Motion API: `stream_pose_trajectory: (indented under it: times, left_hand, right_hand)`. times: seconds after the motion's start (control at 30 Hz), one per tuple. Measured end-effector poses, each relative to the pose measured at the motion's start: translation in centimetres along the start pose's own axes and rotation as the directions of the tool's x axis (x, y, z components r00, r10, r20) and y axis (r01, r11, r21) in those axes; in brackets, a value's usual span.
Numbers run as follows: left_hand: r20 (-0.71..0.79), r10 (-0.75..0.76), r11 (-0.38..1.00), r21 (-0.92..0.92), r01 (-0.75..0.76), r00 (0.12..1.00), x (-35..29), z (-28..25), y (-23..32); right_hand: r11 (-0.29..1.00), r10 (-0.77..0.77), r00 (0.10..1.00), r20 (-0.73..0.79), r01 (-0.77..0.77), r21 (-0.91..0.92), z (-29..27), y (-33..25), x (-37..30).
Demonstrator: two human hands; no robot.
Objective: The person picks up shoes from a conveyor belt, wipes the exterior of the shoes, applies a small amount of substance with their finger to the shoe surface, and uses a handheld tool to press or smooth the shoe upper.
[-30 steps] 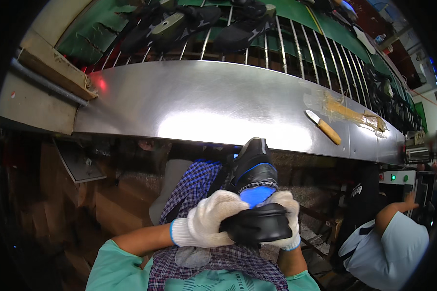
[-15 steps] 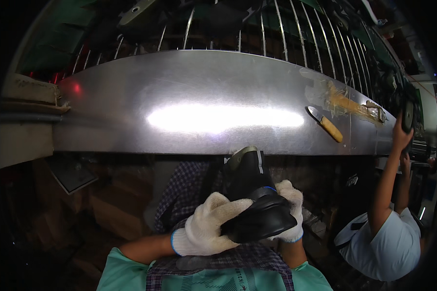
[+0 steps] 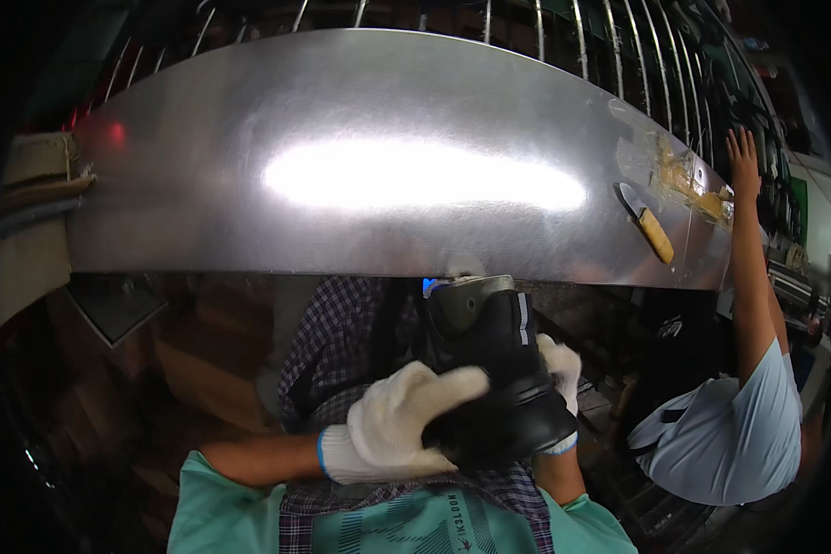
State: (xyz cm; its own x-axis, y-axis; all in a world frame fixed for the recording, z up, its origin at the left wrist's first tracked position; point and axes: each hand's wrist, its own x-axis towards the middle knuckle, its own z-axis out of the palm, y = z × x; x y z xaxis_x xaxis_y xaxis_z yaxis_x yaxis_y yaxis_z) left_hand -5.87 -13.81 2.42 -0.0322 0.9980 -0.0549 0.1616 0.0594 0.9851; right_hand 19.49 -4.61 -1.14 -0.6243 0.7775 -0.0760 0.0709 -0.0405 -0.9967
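A black boot point(image 3: 499, 411) with a grey strip on its shaft is held in front of my body, toe end toward me. A grey-green last point(image 3: 466, 307) with a small hole shows in its top opening, close to the table's front edge. My left hand point(image 3: 392, 415), in a white knitted glove, grips the boot's left side near the toe, thumb reaching over it. On the other side my right hand point(image 3: 563, 369), gloved too, holds the boot; most of its fingers are hidden behind it.
A shiny metal table point(image 3: 203, 212) lies ahead. On its right rests a knife point(image 3: 654, 233) with a yellow handle, beside patches of brown tape point(image 3: 679, 175). Metal bars point(image 3: 577, 42) run along the far edge. A co-worker point(image 3: 725, 425) stands at the right with an arm raised.
The boot has tilted and turned a little, showing more of its shaft and last. Both gloves keep hold of it. The view has shifted, and the co-worker's hand now shows spread fingers.
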Motion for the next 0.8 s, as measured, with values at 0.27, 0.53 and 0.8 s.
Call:
stream_pose_trajectory:
  times: [0.27,0.53,0.8]
  left_hand:
    - [0.046,0.106,0.993,0.05,-0.108,0.993,-1.1,-0.2,-3.1]
    - [-0.009,-0.44,0.832,0.372,0.411,0.898,-4.1,-6.8,-7.8]
    - [-0.043,-0.018,0.812,-0.584,-0.011,0.999,2.8,-6.5,-4.7]
  right_hand:
    - [0.97,0.228,0.956,-0.187,-0.24,-0.045,-2.4,3.7,-1.0]
    - [0.988,0.15,0.977,-0.153,-0.144,0.051,-1.0,1.8,2.0]
    - [0.952,-0.137,0.976,0.171,0.177,-0.249,7.9,-5.0,-0.6]
